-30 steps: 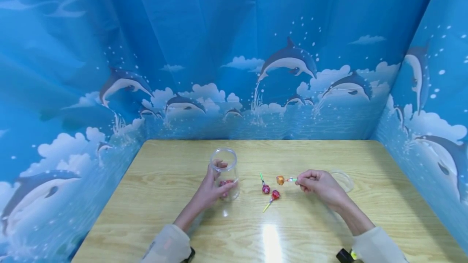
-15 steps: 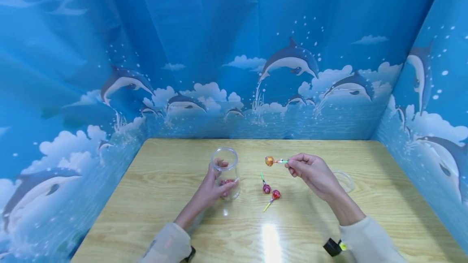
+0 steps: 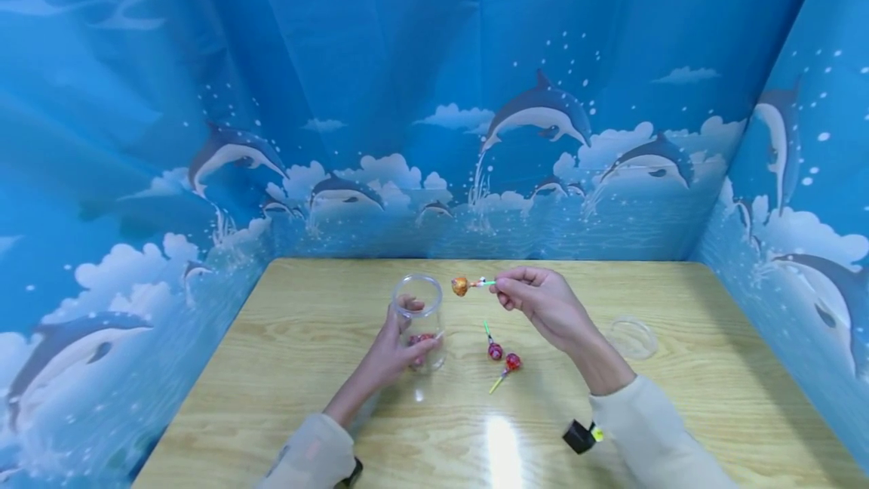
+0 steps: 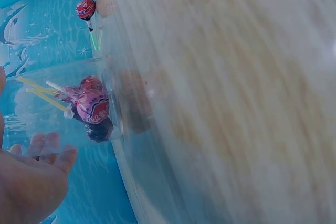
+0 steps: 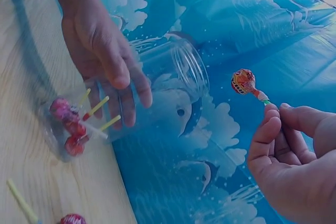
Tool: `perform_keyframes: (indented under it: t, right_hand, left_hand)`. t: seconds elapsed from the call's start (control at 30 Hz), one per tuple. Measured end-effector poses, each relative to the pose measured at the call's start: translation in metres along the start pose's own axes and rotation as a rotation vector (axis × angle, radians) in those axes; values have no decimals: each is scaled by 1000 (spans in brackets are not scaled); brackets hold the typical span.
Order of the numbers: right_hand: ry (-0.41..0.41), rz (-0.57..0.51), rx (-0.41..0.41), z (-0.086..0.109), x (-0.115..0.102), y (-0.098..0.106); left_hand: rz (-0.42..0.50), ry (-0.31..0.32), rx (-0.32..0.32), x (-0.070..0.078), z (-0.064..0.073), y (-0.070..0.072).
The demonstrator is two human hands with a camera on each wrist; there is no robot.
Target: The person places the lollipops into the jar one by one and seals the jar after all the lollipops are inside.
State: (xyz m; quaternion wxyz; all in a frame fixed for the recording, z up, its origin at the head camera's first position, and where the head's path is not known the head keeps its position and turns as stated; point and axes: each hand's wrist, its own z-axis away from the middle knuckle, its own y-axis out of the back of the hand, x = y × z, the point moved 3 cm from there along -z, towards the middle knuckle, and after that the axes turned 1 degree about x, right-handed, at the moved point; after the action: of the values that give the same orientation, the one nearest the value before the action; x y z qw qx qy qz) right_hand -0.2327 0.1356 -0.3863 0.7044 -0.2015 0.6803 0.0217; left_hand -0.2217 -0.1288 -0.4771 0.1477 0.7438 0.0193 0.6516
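Note:
A clear plastic jar (image 3: 426, 323) stands upright and uncapped on the table. Several wrapped lollipops (image 4: 93, 106) lie at its bottom, sticks leaning up. My left hand (image 3: 388, 353) holds the jar, thumb on the near side and fingers round the back. Between thumb and fingertips, my right hand (image 3: 543, 304) pinches the green stick of an orange-wrapped lollipop (image 5: 243, 81). That lollipop is held sideways in the air, its head just right of the jar's rim and apart from it. Below it, a dark red lollipop (image 3: 495, 352) and a red lollipop (image 3: 512, 361) lie on the table.
A round clear lid (image 3: 632, 338) lies on the wooden table (image 3: 271, 368) to the right of my right hand. Blue dolphin-print curtains (image 3: 434, 96) surround the table at the back and sides.
My right hand has moved left and away from me, carrying the orange lollipop from beside the other two to near the jar's rim. My left hand and the jar have stayed put.

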Motion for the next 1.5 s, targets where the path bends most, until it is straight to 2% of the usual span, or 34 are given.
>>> perform_keyframes:
  t: [0.53,0.73,1.0,1.33,1.5]
  right_hand:
    - [0,31,-46,-29,5,-35]
    - [-16,72,-28,-36,9,-43]
    - [25,208,-34,-41,8,-49]
    - [81,420,-20,-43,3,-55]
    - [142,506,-37,-45,0,-60]
  left_hand:
    - [40,4,2,-1,0,0]
    - [69,-13,-19,-1,0,-1]
    - [52,-22,-10,-3,-1,-1]
    - [35,8,-23,-2,0,0]
    - [28,3,-12,-2,0,0]
